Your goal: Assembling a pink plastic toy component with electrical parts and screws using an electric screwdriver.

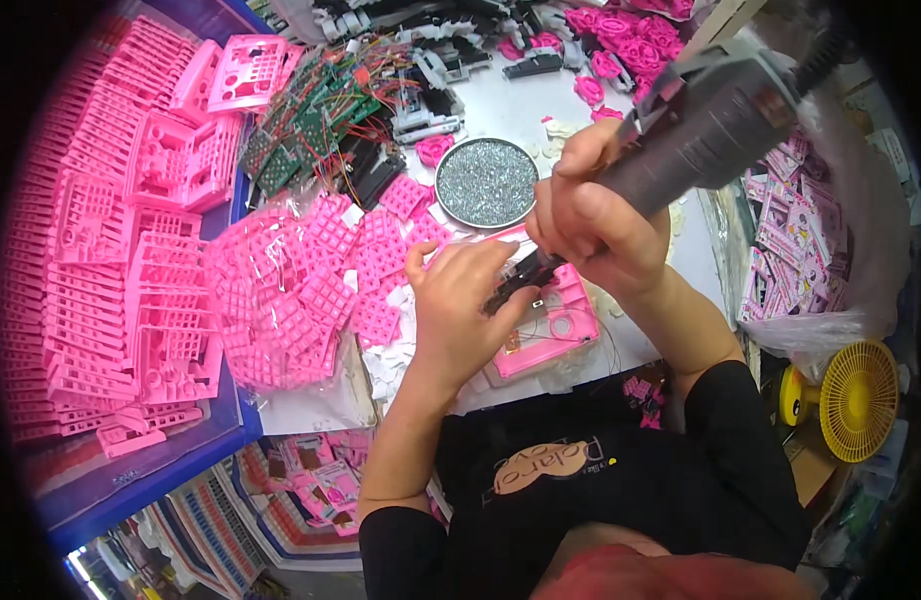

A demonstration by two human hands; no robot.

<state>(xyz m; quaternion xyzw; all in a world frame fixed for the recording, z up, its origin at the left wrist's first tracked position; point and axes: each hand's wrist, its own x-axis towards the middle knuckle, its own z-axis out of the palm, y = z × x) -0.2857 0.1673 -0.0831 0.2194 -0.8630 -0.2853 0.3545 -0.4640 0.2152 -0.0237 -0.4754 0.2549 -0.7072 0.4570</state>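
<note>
My right hand [611,225] is wrapped round a dark electric screwdriver [706,140], its cord end up at the right and its tip slanting down to the left. Beneath that tip lies a black part [516,285], which my left hand [459,305] grips between thumb and fingers. Both hands are over a pink plastic casing [541,352] with a round ring in it, near the table's front edge. My fingers hide much of the black part and the upper casing. Just beyond them stands a round dish [441,208] full of small silvery screws.
Pink keypads [321,300] lie loose and in a clear bag at the left, beside a blue crate [171,470] of stacked pink casings. Wired green circuit boards [306,130] are heaped behind. Pink rose-shaped pieces [631,40] lie at the back, and a yellow fan [859,400] stands right.
</note>
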